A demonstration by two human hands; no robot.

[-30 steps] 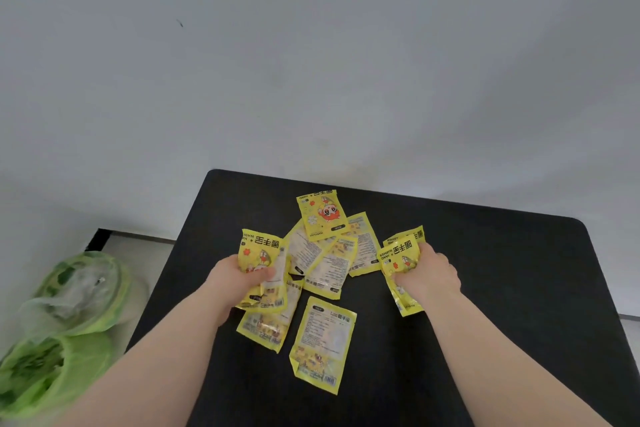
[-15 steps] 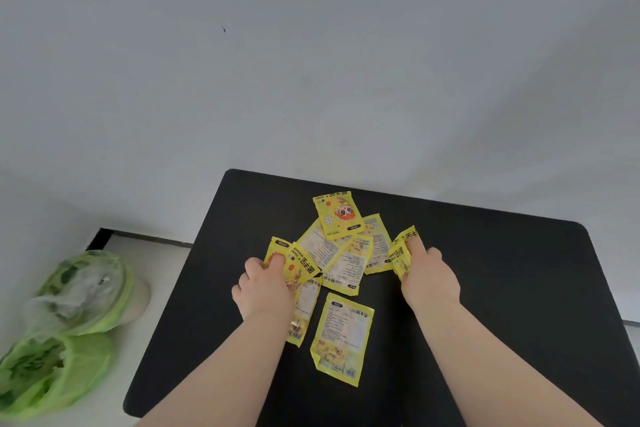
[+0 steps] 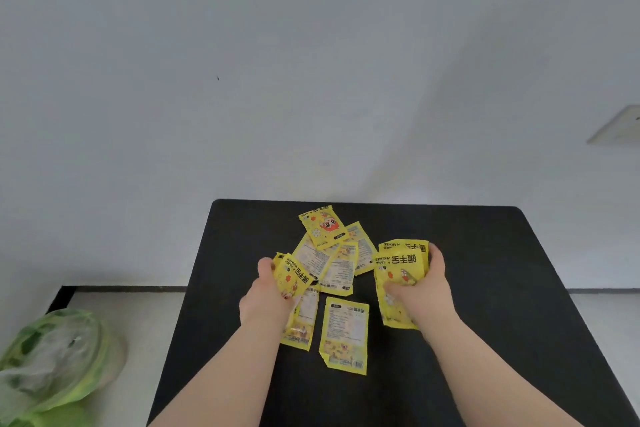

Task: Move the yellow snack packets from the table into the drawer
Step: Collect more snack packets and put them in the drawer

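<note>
Several yellow snack packets lie in a loose pile (image 3: 334, 253) on the black table (image 3: 502, 288). My left hand (image 3: 268, 295) grips a yellow packet (image 3: 292, 276) at the pile's left side, tilted up off the table. My right hand (image 3: 424, 288) holds two stacked yellow packets (image 3: 398, 267) to the right of the pile, their printed fronts facing me. One packet (image 3: 345, 334) lies flat alone between my forearms, back side up. Another packet (image 3: 301, 326) lies partly under my left hand. No drawer is in view.
Green and clear plastic bags (image 3: 52, 364) sit on the pale floor to the left of the table. A white wall (image 3: 311, 62) stands right behind the table's far edge. A pale plate-like fitting (image 3: 616, 125) shows on the wall at far right.
My right hand has lifted and turned its packets so their fronts show. My left hand has raised its packet off the pile. The view shifted slightly to the right.
</note>
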